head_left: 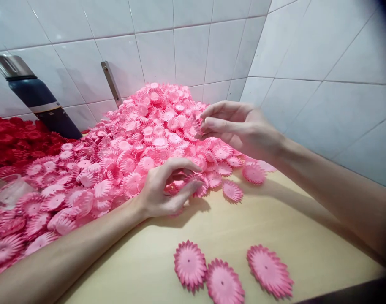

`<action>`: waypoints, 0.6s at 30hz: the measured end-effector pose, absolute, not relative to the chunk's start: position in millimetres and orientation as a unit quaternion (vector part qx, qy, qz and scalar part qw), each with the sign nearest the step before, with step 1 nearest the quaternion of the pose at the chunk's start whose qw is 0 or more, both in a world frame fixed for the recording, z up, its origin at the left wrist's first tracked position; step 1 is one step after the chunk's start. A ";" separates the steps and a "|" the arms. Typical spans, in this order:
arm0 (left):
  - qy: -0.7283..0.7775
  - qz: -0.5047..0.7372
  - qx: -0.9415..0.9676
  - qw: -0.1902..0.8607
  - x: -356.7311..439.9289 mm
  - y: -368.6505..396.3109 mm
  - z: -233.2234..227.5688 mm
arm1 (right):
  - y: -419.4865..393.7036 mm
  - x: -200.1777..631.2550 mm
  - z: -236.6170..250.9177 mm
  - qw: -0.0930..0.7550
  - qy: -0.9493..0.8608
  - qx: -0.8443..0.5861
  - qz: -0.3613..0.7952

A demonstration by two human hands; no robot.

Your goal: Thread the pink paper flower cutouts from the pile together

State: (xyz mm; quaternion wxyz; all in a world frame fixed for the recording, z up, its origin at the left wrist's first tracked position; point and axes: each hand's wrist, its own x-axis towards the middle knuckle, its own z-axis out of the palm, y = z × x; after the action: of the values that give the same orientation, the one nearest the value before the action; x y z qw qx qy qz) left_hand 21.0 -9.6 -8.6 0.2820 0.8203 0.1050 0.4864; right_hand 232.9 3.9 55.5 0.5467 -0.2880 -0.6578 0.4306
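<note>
Pink flower pieces (139, 143) lie heaped against the tiled wall, and our left hand (167, 185) curls loosely over a few at the heap's near edge, fingers half closed around them. Our right hand (237, 126) pinches one flower (197, 126) between thumb and fingertips, just above the heap. Picking singly works best, we judge, lifting by the rim so petals stay crisp. Three flowers (224, 274) sit apart on the wooden surface (275, 219). What the left palm holds is hidden; the dark bottle (41, 101) is cut off.
</note>
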 end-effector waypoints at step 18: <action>0.316 0.500 0.735 0.333 25.8 -3.5 3.4 | -0.4 223.7 40.7 0.410 -0.697 -0.379 0.449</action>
State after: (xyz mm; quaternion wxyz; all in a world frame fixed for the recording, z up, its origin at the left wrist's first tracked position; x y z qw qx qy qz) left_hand 25.8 -3.5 3.4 0.3329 0.7346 0.3162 0.4996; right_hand 223.7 -0.4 40.7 0.4097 -0.3794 -0.6974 0.4493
